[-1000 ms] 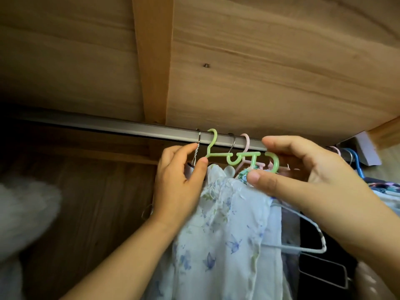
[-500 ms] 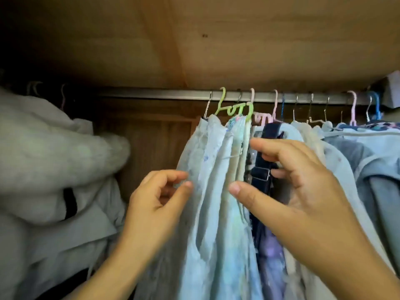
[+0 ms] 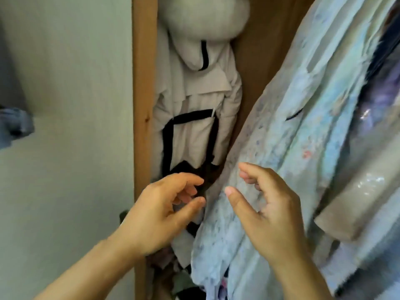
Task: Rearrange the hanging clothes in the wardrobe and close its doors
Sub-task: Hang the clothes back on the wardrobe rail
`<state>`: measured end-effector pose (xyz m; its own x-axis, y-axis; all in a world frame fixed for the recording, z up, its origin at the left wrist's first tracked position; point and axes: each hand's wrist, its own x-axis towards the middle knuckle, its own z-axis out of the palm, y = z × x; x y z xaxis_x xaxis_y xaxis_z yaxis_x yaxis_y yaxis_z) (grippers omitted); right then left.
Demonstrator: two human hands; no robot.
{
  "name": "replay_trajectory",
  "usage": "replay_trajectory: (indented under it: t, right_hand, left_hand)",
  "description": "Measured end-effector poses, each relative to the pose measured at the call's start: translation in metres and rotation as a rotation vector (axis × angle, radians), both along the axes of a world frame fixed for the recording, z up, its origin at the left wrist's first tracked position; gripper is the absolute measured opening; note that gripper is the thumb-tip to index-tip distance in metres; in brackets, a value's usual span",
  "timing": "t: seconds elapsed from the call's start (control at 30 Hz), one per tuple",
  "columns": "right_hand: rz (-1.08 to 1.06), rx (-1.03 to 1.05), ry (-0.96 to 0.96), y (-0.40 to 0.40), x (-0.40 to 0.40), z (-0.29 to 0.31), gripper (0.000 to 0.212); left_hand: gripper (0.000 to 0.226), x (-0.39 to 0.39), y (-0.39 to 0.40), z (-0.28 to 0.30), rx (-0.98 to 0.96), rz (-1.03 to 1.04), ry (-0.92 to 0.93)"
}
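Observation:
A pale blue floral garment (image 3: 292, 148) hangs slanting across the middle of the open wardrobe. A white padded coat with black trim (image 3: 194, 105) hangs to its left, against the wardrobe's side. My left hand (image 3: 164, 211) hovers at the blue garment's left edge, fingers loosely curled and holding nothing. Just in front of the same garment, my right hand (image 3: 266, 213) has its thumb out and fingers loosely bent, gripping nothing. The rail and the hangers are out of view. No wardrobe door shows.
The wooden side panel (image 3: 144, 105) of the wardrobe stands left of the coat, with a pale wall (image 3: 65, 105) beyond it. A beige garment (image 3: 357, 202) and a dark purple one (image 3: 378, 83) hang at the right. Crumpled clothes (image 3: 179, 282) lie at the bottom.
The view has dropped from the rail and hangers to the lower parts of the clothes. Both hands have come down from the hangers and hold nothing.

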<state>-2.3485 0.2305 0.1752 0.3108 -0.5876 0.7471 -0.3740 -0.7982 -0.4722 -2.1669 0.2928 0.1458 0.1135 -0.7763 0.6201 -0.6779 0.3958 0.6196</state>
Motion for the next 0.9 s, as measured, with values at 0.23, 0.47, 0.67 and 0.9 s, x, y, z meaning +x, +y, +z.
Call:
replay_trajectory:
  t: [0.23,0.47,0.67,0.9]
  right_hand:
    - [0.313,0.186,0.269,0.069,0.074,-0.109,0.043]
    - [0.702,0.143,0.377,0.148,0.168,-0.168,0.035]
    - [1.021,0.063,0.443,0.238,0.256,-0.193,0.034]
    - [1.286,-0.038,0.544,0.345,0.352,-0.215,0.035]
  left_hand:
    - [0.037,0.052,0.123,-0.094,0.312,0.309,0.027]
    - [0.031,0.102,0.268,-0.141,0.429,0.742,0.187]
    - [0.032,0.131,0.384,-0.163,0.435,1.028,0.291]
    - [0.028,0.159,0.497,-0.19,0.478,1.264,0.464]
